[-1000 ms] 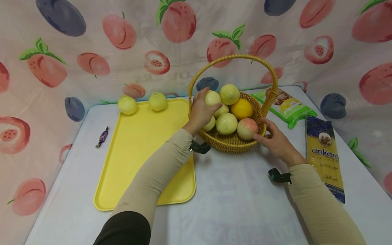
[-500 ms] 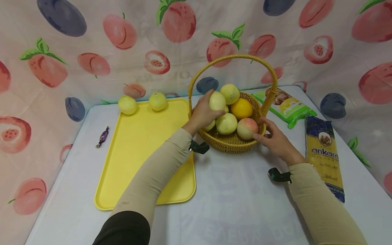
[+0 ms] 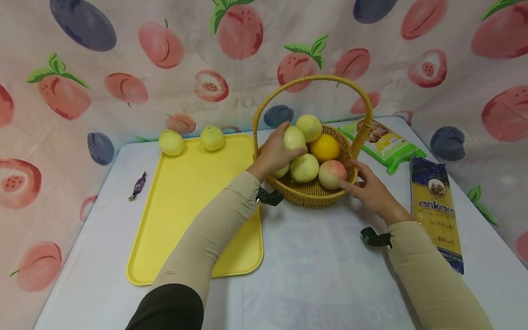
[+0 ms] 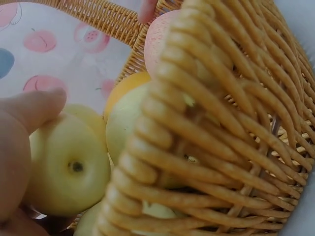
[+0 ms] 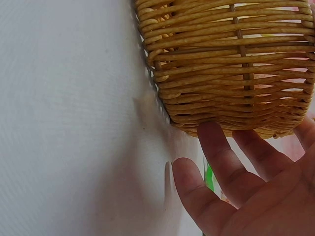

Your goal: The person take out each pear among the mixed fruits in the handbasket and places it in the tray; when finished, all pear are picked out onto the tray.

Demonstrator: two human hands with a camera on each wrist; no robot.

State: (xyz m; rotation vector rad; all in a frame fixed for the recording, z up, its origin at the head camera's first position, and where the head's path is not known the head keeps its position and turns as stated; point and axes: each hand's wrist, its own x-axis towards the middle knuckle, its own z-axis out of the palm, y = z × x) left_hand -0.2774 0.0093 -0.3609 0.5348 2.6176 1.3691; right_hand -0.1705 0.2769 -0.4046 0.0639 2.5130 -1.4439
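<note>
A wicker basket [image 3: 307, 199] with a tall arched handle stands right of centre, filled with fruit. My left hand [image 3: 272, 151] grips a pale yellow apple [image 4: 69, 164] over the basket's left side, thumb across its near side in the head view. Beside it lie a pale yellow fruit [image 3: 309, 128], an orange [image 3: 325, 148], a pale green-yellow fruit [image 3: 305, 168] and a pink-speckled peach [image 3: 332, 174]. More pale fruit is partly hidden under my left hand. My right hand [image 3: 373, 190] holds the basket's right rim, its fingers [image 5: 219, 157] spread along the outer wall.
A yellow tray [image 3: 185, 215] lies to the left, with two pale yellow fruits [image 3: 212, 138] at its far edge. A purple-wrapped candy [image 3: 138, 186] is left of it. A green food bag [image 3: 387, 142] and an Ankara pasta packet [image 3: 437, 211] lie to the right.
My left hand has shifted slightly right with the apple, which now overlaps the pale fruits beside and below it. My right hand and the basket have stayed in place.
</note>
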